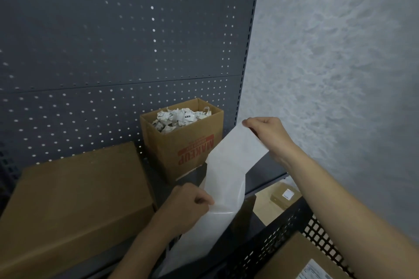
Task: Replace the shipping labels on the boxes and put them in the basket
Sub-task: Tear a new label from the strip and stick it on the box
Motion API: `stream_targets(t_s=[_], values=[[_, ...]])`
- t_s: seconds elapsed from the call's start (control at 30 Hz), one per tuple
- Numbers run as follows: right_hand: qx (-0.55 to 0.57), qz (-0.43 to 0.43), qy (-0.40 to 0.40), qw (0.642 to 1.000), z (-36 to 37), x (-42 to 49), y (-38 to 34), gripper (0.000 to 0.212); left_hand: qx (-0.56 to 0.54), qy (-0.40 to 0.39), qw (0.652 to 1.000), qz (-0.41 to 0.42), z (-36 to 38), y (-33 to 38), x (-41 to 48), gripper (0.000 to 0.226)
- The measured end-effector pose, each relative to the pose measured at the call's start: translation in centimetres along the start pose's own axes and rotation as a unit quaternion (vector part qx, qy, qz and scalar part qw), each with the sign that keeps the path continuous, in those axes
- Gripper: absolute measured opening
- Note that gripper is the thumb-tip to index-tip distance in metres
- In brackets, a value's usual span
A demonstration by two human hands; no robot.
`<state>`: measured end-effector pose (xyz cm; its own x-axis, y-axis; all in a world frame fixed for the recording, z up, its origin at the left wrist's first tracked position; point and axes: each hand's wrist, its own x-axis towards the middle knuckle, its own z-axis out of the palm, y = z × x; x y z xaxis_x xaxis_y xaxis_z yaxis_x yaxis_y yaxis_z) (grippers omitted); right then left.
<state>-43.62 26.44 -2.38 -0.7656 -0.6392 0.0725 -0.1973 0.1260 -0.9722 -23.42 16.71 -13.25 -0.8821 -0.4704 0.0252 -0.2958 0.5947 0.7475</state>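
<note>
Both left hand (188, 203) and right hand (265, 131) pinch white strip (229, 165).

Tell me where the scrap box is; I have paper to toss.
Head view: the scrap box stands mid-frame against the pegboard, right of the large closed box and just behind the white strip.

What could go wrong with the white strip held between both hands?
The white strip, pinched only at its edges by the left hand and right hand, could slip or tear. Its lower end hangs beside the basket rim and might snag. The open box looks full of crumpled paper; more may spill.
</note>
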Motion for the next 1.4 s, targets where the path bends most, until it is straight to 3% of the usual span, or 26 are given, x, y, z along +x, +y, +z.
stream_targets(t_s=[0.13, 0.2, 0.33, 0.5, 0.63, 0.83, 1.07, 1.13, 1.2, 1.3, 1.4], values=[[0.006, -0.024, 0.014, 1.000, -0.3, 0.3, -1.0, 0.024, 0.016, -0.049, 0.999, -0.004, 0.5, -1.2, 0.5, 0.011], [0.015, -0.036, 0.022, 0.999, -0.4, 0.4, -1.3, 0.031, 0.024, -0.053, 0.998, -0.004, 0.7, -1.6, 0.6, 0.009], [0.043, -0.057, 0.038, 0.997, -0.6, 0.8, -1.7, 0.030, 0.029, -0.057, 0.998, -0.019, 0.9, -2.2, 0.9, 0.031], [0.076, -0.090, 0.060, 0.991, -0.6, 1.2, -2.0, 0.042, 0.044, -0.069, 0.996, -0.022, 0.7, -2.3, 0.4, 0.030], [0.102, -0.108, 0.062, 0.987, -0.4, 1.0, -2.2, 0.021, 0.064, -0.086, 0.993, -0.041, 0.4, -2.0, 0.0, 0.029], [0.141, -0.140, 0.075, 0.977, 0.1, 0.5, -2.8, 0.016, 0.087, -0.135, 0.985, -0.067, -0.5, -1.4, -1.2, 0.029], [0.134, -0.171, 0.025, 0.976, 0.7, -0.2, -3.0, 0.018, 0.090, -0.092, 0.987, -0.092, -1.3, 0.0, -2.2, 0.027], [0.128, -0.184, -0.006, 0.975, 1.1, -0.8, -2.9, 0.018, 0.009, -0.005, 0.996, -0.086, -1.9, 1.0, -2.5, 0.024], [0.108, -0.200, -0.033, 0.973, 1.6, -1.5, -2.8, 0.018, -0.155, 0.097, 0.979, -0.088, -2.8, 2.6, -2.7, 0.022], [0.082, -0.229, -0.075, 0.967, 2.6, -2.9, -2.9, 0.017, -0.421, 0.146, 0.890, -0.092, -4.6, 4.4, -2.8, 0.027], [0.053, -0.264, -0.138, 0.953, 3.5, -4.3, -2.9, 0.014, -0.518, 0.150, 0.835, -0.108, -5.8, 5.2, -3.0, 0.046]])
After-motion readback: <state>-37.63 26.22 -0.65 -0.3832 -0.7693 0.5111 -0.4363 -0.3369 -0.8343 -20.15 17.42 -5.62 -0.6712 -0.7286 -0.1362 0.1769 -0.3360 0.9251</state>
